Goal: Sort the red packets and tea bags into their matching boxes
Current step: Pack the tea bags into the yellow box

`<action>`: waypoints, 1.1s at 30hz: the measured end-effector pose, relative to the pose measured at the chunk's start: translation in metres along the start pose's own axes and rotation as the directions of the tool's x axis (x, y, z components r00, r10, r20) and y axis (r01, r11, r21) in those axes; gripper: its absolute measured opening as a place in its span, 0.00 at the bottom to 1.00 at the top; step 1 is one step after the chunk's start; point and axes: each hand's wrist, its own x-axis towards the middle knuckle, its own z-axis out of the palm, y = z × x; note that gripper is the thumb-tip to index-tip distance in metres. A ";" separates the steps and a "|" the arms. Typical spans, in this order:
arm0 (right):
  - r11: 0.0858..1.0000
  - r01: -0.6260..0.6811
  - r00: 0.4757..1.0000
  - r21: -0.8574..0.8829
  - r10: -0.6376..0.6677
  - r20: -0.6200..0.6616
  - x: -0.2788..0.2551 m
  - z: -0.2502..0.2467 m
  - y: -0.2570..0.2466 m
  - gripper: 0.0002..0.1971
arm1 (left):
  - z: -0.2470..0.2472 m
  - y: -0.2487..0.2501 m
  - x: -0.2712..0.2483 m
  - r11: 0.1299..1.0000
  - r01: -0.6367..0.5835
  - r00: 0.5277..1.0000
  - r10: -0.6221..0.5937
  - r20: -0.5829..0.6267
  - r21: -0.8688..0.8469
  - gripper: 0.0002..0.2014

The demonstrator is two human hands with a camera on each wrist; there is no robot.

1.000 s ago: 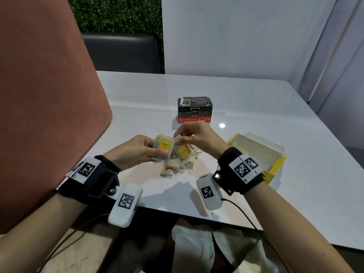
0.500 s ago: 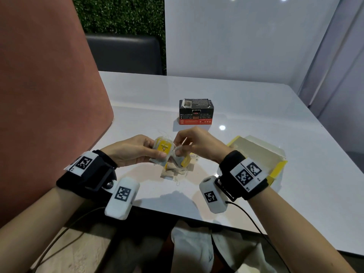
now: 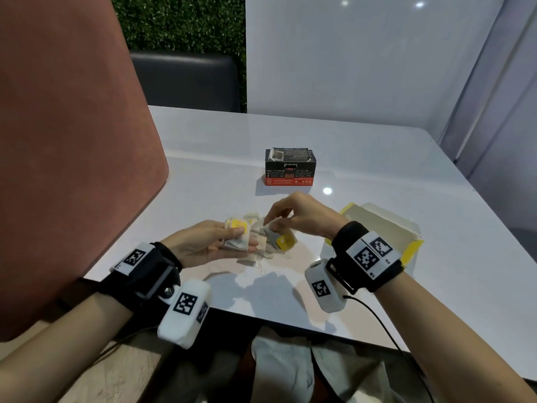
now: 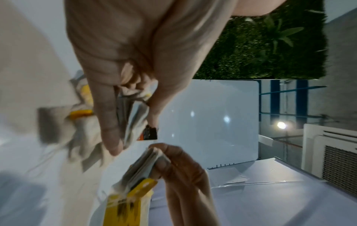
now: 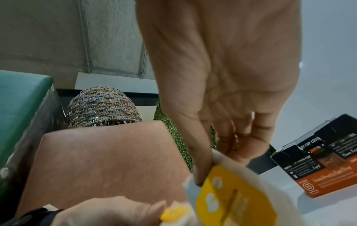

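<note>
My left hand (image 3: 244, 237) holds a small stack of tea bags (image 3: 236, 232) with yellow tags, thumb on top; the left wrist view shows the stack (image 4: 131, 116) gripped between thumb and fingers. My right hand (image 3: 268, 223) pinches one tea bag (image 3: 284, 241) by its paper edge, yellow tag hanging low, just right of the stack. In the right wrist view that tea bag (image 5: 231, 198) fills the lower right. Loose tea bags (image 3: 261, 257) lie on the table under both hands. A black and red box (image 3: 289, 168) stands behind them. An open yellow box (image 3: 377, 225) lies to the right.
The white table (image 3: 406, 175) runs back to a white partition. A large brown panel (image 3: 72, 155) stands along the left edge. A dark chair back (image 3: 186, 80) is behind the table. A black cable (image 3: 386, 330) trails from my right wrist over the near edge.
My left hand has turned more palm-up, so its stack lies flatter. The tea bag in my right hand now hangs lower and further right, close to the pile.
</note>
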 end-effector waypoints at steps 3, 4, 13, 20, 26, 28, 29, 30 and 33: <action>0.996 -0.076 0.997 -0.047 0.078 0.029 0.003 0.000 0.000 0.06 | 0.009 -0.017 0.003 0.995 0.041 0.999 -0.043 -0.024 -0.086 0.15; 0.994 -0.106 0.994 -0.021 0.107 0.031 0.005 0.000 0.000 0.05 | 0.012 -0.021 0.004 0.994 0.038 0.998 -0.042 -0.041 -0.101 0.15; 0.300 -0.072 0.889 0.951 0.451 -0.075 0.008 0.025 -0.012 0.06 | 0.036 -0.030 0.014 0.928 -0.147 0.989 0.127 -0.081 -0.343 0.34; 0.420 -0.201 0.855 0.885 0.516 -0.050 0.002 0.061 -0.007 0.06 | 0.045 -0.034 0.016 0.925 -0.201 0.979 0.179 -0.096 -0.322 0.29; 0.432 -0.166 0.838 0.887 0.536 -0.104 0.000 0.072 -0.003 0.09 | 0.049 -0.032 0.017 0.887 -0.243 0.970 0.213 -0.119 -0.392 0.21; 0.428 -0.160 0.821 0.889 0.558 -0.121 0.001 0.075 -0.002 0.08 | 0.047 -0.033 0.018 0.887 -0.253 0.967 0.227 -0.113 -0.387 0.18; 0.416 -0.155 0.812 0.896 0.571 -0.125 0.001 0.076 -0.001 0.07 | 0.048 -0.034 0.019 0.889 -0.257 0.966 0.233 -0.110 -0.378 0.17; 0.392 -0.143 0.807 0.909 0.578 -0.122 0.001 0.076 -0.001 0.07 | 0.048 -0.034 0.020 0.891 -0.262 0.965 0.238 -0.109 -0.371 0.16; 0.301 -0.088 0.816 0.949 0.569 -0.105 -0.001 0.076 -0.003 0.07 | 0.050 -0.035 0.021 0.880 -0.276 0.961 0.255 -0.107 -0.388 0.14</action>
